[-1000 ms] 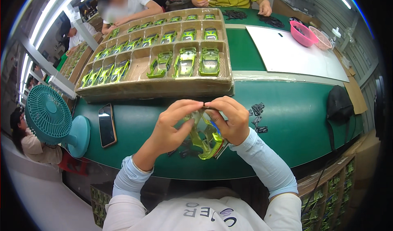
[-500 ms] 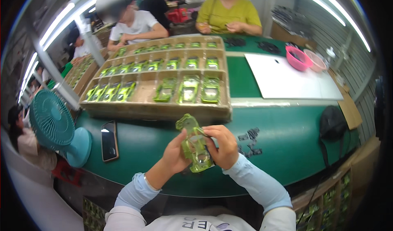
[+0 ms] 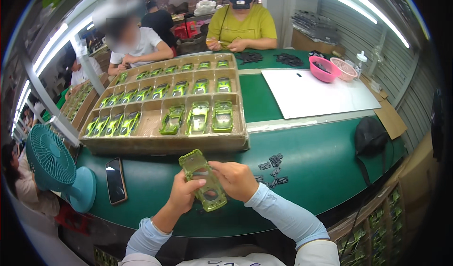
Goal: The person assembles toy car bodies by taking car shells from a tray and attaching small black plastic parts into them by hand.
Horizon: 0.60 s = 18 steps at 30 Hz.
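A translucent green toy car body shell [image 3: 204,181] is held up over the near edge of the table, its hollow side in view. My left hand [image 3: 183,190] grips it along the left side, thumb laid across the shell. On the opposite edge, the bent fingers of my right hand [image 3: 236,178] close against the shell's rim; whether a small part is pinched there too is hidden. Small black plastic parts [image 3: 276,162] lie scattered on the green tabletop, right of my right hand.
Ahead stands a cardboard tray [image 3: 165,145] with rows of green car shells. A phone [image 3: 115,181] and teal fan [image 3: 52,150] are at left. At right are a white board [image 3: 321,96], pink bowl [image 3: 325,70] and black bag [image 3: 370,136]. Co-workers sit across the table.
The shell has been turned in my hands, showing its hollow side more squarely. My right-hand fingers have shifted along its right edge. The whole view has shifted with my head.
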Tool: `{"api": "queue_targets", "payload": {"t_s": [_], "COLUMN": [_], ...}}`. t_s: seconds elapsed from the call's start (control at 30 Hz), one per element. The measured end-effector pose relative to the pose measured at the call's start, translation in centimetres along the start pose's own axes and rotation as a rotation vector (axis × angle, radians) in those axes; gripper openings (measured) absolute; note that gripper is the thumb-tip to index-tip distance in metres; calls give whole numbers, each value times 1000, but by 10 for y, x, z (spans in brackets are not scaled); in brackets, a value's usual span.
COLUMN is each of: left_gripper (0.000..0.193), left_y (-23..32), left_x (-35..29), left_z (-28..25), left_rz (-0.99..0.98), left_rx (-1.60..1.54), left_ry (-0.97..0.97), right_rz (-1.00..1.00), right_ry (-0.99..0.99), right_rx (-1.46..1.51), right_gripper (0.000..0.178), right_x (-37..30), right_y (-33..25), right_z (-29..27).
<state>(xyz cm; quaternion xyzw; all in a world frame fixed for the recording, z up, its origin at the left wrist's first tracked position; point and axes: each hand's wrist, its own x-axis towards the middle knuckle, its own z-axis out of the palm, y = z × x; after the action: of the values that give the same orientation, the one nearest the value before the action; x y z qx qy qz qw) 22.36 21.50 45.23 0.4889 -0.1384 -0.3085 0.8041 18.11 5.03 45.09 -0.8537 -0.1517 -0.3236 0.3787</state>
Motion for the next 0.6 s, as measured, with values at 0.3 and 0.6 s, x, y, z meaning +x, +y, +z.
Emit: {"api": "queue_targets", "payload": {"t_s": [0.3,0.6], "left_gripper": [42,32], "left_y": [28,3], "left_x": [-10,7], "left_z": [5,13], "left_rz": [145,82], "left_rx": [94,68], "left_ry": [-160,-181], "right_rz": [256,411], "right_ry": [-82,-93], "right_rx": [319,674], "right_gripper": [14,19], "right_x": [0,-12], "right_y": [-7,-16], "right_z": [1,2]}}
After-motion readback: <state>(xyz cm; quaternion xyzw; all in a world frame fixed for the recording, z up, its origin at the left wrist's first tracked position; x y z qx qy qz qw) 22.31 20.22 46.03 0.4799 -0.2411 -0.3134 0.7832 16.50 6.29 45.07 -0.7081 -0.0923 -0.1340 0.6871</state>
